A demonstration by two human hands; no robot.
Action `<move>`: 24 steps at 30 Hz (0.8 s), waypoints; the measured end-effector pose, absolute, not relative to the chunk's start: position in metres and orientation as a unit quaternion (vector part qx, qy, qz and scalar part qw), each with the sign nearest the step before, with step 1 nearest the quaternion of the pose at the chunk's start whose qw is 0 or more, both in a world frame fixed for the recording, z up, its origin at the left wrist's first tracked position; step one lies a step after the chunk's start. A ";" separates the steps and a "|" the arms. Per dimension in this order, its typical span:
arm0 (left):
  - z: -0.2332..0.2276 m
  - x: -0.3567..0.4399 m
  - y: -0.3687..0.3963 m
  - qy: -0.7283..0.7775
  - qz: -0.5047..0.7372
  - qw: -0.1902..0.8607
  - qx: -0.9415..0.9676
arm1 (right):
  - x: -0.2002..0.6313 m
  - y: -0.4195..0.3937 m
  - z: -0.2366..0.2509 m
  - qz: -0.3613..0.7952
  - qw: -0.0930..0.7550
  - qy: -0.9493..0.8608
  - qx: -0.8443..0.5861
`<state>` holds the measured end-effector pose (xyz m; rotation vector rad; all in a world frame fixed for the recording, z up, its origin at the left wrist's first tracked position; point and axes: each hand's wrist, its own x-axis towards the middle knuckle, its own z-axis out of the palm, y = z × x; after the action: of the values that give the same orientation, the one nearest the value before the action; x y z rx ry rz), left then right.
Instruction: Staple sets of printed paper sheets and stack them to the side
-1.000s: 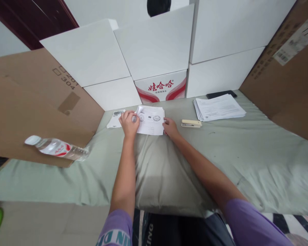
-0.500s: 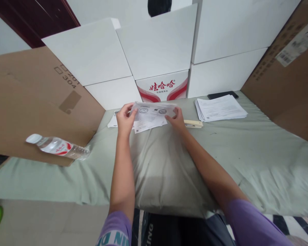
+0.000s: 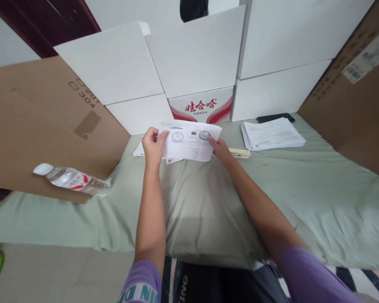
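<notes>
Between my two hands is a white printed paper (image 3: pixel 189 145) with round stamps and a small dark square code. My left hand (image 3: pixel 153 145) pinches its left edge, thumb on the front. On the opposite edge, my right hand (image 3: pixel 220 149) grips the same paper, thumb near the right stamp. The paper is tilted up and faces me; whether it is one sheet or more I cannot tell. Other papers (image 3: pixel 173 160) lie partly hidden beneath it on the green cloth. Just right of my right hand rests a cream-coloured long object (image 3: pixel 240 153), its kind unclear.
A stack of printed papers (image 3: pixel 273 134) lies to the right, a dark flat object (image 3: pixel 275 118) behind it. On the left a water bottle (image 3: pixel 74 180) lies on its side. White boxes (image 3: pixel 196 54) stand behind; cardboard panels (image 3: pixel 41 126) flank the green cloth (image 3: pixel 202 210).
The paper's printed face has turned more toward me and stands flatter and clearer. My right hand has shifted slightly right along with its edge. The camera view has moved a little.
</notes>
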<state>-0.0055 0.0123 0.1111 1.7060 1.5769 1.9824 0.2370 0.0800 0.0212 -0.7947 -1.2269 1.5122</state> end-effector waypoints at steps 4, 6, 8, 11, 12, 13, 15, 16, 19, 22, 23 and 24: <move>0.113 -0.004 0.011 0.510 0.633 0.076 0.578 | 0.231 0.083 0.013 0.612 0.512 -0.491 -0.350; 0.113 -0.003 0.011 0.507 0.623 0.126 0.582 | 0.231 0.082 0.014 0.601 0.522 -0.486 -0.361; 0.110 -0.002 0.013 0.508 0.623 0.168 0.571 | 0.232 0.080 0.016 0.583 0.531 -0.485 -0.379; 0.104 -0.004 0.016 0.516 0.629 0.200 0.546 | 0.235 0.079 0.018 0.557 0.551 -0.478 -0.396; 0.102 -0.005 0.017 0.520 0.630 0.206 0.538 | 0.235 0.080 0.017 0.553 0.560 -0.472 -0.396; 0.100 -0.006 0.018 0.524 0.630 0.210 0.533 | 0.236 0.081 0.016 0.552 0.569 -0.466 -0.393; 0.098 -0.008 0.019 0.528 0.629 0.214 0.529 | 0.236 0.084 0.013 0.554 0.584 -0.454 -0.382; 0.098 -0.008 0.019 0.528 0.628 0.213 0.530 | 0.236 0.085 0.012 0.555 0.588 -0.452 -0.376; 0.101 -0.006 0.017 0.529 0.625 0.185 0.543 | 0.236 0.087 0.011 0.554 0.597 -0.445 -0.371; 0.106 -0.002 0.013 0.542 0.605 0.162 0.561 | 0.236 0.088 0.013 0.560 0.613 -0.418 -0.368; 0.108 -0.001 0.011 0.545 0.598 0.165 0.564 | 0.236 0.088 0.013 0.565 0.619 -0.407 -0.362; 0.109 0.001 0.010 0.546 0.595 0.170 0.566 | 0.236 0.089 0.013 0.571 0.626 -0.395 -0.355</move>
<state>0.0010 0.0104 0.1091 1.6076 1.5504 1.6898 0.2364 0.0886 0.0135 -0.8148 -0.9068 1.3103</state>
